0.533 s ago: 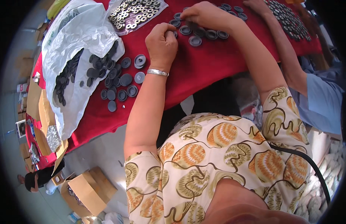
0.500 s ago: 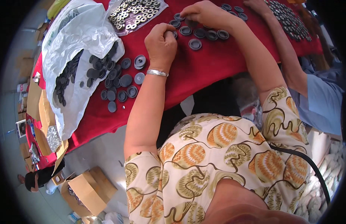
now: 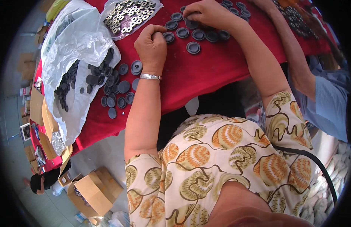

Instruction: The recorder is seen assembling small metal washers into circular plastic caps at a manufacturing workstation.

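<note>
Both hands' grip pinches dark round caps [image 3: 193, 47].

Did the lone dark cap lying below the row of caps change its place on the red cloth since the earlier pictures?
No. The lone dark cap lies at the same spot on the red cloth, just below the row of caps, as before.

left hand [image 3: 152, 45] fingertips curled under
</note>
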Motion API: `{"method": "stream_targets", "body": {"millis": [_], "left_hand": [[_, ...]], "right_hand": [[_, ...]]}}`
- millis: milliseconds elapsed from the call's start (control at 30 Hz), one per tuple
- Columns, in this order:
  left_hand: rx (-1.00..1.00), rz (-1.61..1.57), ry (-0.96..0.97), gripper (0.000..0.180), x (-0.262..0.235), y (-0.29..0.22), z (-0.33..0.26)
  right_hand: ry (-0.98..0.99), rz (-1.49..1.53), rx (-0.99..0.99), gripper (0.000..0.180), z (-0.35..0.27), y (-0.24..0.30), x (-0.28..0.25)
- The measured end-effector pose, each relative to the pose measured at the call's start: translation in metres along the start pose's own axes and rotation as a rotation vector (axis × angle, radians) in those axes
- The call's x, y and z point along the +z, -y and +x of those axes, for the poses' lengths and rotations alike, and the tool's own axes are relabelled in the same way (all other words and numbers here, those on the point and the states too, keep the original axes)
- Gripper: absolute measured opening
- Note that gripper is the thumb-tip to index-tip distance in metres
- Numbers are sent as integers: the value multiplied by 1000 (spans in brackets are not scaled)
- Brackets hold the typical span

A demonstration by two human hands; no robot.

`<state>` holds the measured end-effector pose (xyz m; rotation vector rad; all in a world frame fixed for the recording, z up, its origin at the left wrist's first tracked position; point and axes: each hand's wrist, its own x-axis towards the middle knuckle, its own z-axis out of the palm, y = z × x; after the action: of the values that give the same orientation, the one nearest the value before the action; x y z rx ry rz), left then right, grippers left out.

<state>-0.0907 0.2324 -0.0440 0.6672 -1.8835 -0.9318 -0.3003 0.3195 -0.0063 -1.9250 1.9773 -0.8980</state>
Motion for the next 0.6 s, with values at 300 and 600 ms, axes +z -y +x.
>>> {"method": "stream_targets", "body": {"millis": [300, 600], "left_hand": [[-47, -74, -106, 25, -19, 5, 3], [320, 256, 377, 9, -5, -19, -16]], "right_hand": [[66, -228, 24, 26, -9, 49, -15], [-31, -146, 60, 20, 3, 18, -8]]}}
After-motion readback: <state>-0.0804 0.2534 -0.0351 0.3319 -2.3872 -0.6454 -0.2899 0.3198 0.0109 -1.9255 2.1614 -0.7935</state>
